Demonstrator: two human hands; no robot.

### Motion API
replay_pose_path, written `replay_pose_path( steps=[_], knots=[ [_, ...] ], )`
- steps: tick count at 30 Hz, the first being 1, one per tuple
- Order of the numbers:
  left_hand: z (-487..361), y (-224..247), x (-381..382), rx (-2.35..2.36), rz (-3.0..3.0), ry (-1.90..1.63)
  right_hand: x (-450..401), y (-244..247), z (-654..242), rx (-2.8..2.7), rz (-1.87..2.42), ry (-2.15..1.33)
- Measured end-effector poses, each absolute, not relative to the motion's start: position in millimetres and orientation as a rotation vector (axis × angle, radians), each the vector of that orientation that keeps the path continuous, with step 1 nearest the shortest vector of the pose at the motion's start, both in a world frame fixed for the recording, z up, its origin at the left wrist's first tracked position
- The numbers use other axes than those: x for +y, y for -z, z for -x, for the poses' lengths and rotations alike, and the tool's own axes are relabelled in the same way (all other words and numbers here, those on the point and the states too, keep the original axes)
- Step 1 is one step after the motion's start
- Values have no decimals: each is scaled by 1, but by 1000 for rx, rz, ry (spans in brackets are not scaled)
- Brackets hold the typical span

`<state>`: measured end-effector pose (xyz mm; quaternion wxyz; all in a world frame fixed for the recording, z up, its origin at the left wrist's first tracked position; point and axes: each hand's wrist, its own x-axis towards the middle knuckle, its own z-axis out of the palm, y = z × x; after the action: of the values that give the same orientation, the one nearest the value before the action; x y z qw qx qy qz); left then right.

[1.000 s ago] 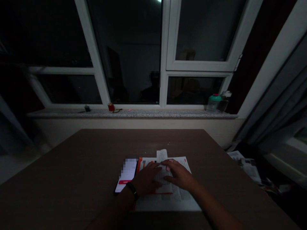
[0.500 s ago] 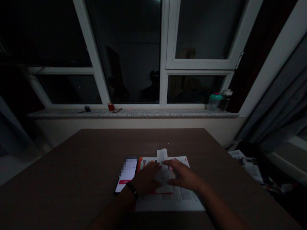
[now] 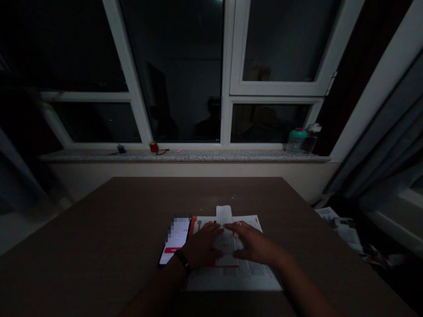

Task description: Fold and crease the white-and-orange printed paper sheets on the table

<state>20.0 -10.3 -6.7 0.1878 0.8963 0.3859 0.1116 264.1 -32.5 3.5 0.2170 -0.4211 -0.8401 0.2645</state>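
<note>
A long narrow strip of printed paper (image 3: 224, 214) lies over a printed booklet (image 3: 257, 277) with orange patches, and its far end sticks out past the booklet's top edge. My left hand (image 3: 204, 245), with a dark band at the wrist, rests on the strip's left side, thumb apart from the fingers. On the right side, my right hand (image 3: 254, 243) lies with fingers stretched out over the strip and its thumb apart. Something small and pink (image 3: 236, 234) shows at its fingers; I cannot make out what. Left of the booklet lies a phone (image 3: 175, 240) with a lit screen.
The brown table (image 3: 99, 229) reaches to the wall under the window. On the stone sill (image 3: 198, 155) stand a small red jar (image 3: 153, 147), a dark little bottle (image 3: 121, 149) and a green-lidded bottle (image 3: 297, 140). Papers (image 3: 342, 231) are heaped low at the right.
The far end of the paper strip, curled up before, now lies flatter. My right hand has shifted very slightly to the right; my left hand has hardly moved.
</note>
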Motion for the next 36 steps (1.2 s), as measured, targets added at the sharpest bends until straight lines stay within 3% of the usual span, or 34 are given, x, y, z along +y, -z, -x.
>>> replay_pose_path(
  steps=[36],
  knots=[
    [-20,2,-12,1052,-2519,-229,-38,-15,-256,-2444,1287,-632]
  ],
)
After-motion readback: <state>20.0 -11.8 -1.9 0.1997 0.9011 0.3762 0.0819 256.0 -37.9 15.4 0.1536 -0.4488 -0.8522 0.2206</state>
